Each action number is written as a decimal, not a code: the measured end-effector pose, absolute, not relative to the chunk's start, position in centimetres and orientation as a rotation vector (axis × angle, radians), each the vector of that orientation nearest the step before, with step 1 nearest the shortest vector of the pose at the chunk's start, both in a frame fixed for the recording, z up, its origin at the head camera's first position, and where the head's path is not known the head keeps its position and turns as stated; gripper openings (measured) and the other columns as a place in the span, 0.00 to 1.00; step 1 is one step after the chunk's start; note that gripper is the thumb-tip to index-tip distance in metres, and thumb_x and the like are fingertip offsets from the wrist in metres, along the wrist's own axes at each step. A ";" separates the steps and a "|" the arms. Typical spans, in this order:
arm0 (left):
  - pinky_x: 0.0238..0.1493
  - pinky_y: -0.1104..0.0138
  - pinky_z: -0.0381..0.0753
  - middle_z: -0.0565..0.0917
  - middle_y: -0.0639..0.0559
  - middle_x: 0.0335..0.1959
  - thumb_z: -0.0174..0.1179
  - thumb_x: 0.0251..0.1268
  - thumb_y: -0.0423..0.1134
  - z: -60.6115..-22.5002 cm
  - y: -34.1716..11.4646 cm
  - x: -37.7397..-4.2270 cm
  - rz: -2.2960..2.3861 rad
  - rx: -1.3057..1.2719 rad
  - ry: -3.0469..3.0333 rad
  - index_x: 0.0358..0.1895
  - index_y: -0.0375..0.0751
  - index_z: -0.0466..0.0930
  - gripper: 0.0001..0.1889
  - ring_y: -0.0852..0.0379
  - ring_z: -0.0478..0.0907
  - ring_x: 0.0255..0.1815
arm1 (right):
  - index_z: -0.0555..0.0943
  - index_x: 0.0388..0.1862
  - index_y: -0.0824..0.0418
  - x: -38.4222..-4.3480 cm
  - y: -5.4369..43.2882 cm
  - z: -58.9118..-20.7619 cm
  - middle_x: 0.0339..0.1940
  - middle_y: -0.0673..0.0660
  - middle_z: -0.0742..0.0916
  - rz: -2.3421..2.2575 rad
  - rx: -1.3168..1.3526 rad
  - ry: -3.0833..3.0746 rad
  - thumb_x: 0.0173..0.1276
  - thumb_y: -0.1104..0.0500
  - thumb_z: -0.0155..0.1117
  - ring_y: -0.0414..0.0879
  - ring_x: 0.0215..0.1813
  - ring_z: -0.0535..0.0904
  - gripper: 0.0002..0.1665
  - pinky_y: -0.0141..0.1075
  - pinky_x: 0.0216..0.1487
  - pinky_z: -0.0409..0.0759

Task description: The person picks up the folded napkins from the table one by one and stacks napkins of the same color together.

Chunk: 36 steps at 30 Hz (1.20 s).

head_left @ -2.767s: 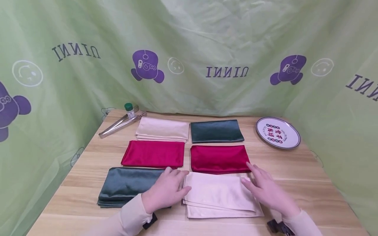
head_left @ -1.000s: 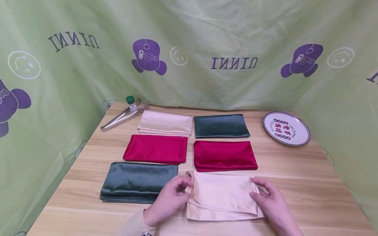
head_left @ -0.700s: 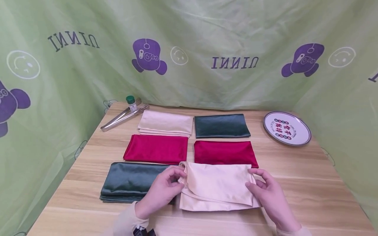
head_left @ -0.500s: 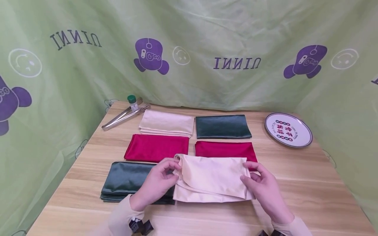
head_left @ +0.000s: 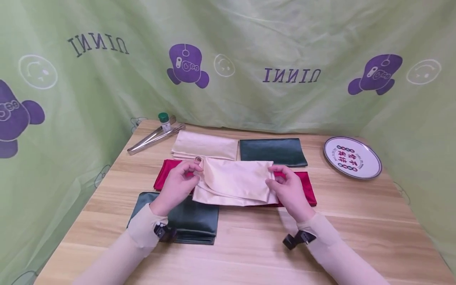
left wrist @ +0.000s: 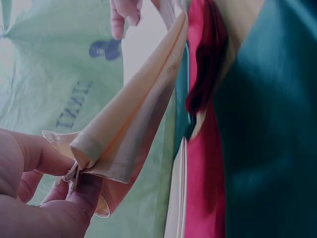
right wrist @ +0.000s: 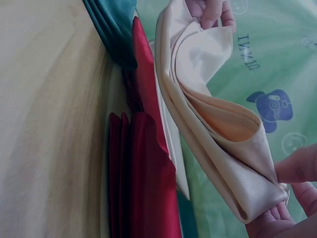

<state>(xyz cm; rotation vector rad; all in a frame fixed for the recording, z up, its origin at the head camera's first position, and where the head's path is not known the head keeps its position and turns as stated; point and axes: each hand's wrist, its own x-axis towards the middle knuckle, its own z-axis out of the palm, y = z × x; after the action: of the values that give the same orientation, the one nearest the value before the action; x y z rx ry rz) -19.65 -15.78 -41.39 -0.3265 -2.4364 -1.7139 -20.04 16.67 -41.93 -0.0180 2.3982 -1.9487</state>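
Nearest the lower edge of the head view, two cream sleeves run up from the bottom corners to two hands. The left hand (head_left: 177, 186) pinches the left end of a folded cream cloth (head_left: 233, 182) between thumb and curled fingers; the right hand (head_left: 290, 190) pinches the right end the same way. The cloth hangs lifted between them at the centre of the frame, over the red cloths, clear of the wooden table (head_left: 356, 221).

Counted, there are six folded cloths: two cream, two red, two dark green. The held cream one is smooth and slightly glossy, folded in several layers that gape open at each pinched end, as both wrist views show; its lower edge sags in a shallow curve.

Just left of centre and nearer, a dark green cloth (head_left: 192, 219) lies flat, its left corner hidden by the left wrist. Behind the held cloth, the left red cloth (head_left: 164, 176) shows only a corner and the right red cloth (head_left: 309, 190) only its right end. Farther back lie the second cream cloth (head_left: 206, 145) and the second green cloth (head_left: 272, 151).

At the upper left of the table sit one pair of metal tongs (head_left: 153, 136) and one small green-capped bottle (head_left: 164, 121); at the right, one printed plate (head_left: 370, 172). Its lettering is too small to read.
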 end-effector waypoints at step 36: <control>0.38 0.69 0.70 0.81 0.40 0.38 0.51 0.51 0.19 -42.6 -21.9 -34.3 -1.459 0.015 -2.432 0.40 0.29 0.82 0.14 0.53 0.74 0.38 | 0.80 0.49 0.63 -36.5 7.0 -43.0 0.51 0.60 0.81 -1.644 -0.086 2.711 0.56 0.72 0.60 0.52 0.48 0.75 0.20 0.38 0.45 0.75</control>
<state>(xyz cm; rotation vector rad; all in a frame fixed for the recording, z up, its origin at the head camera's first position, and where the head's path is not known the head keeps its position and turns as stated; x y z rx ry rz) -34.27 -21.92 -42.57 0.0152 -2.4321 -1.4593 -36.49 6.96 -43.01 -0.0858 2.7108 -1.6440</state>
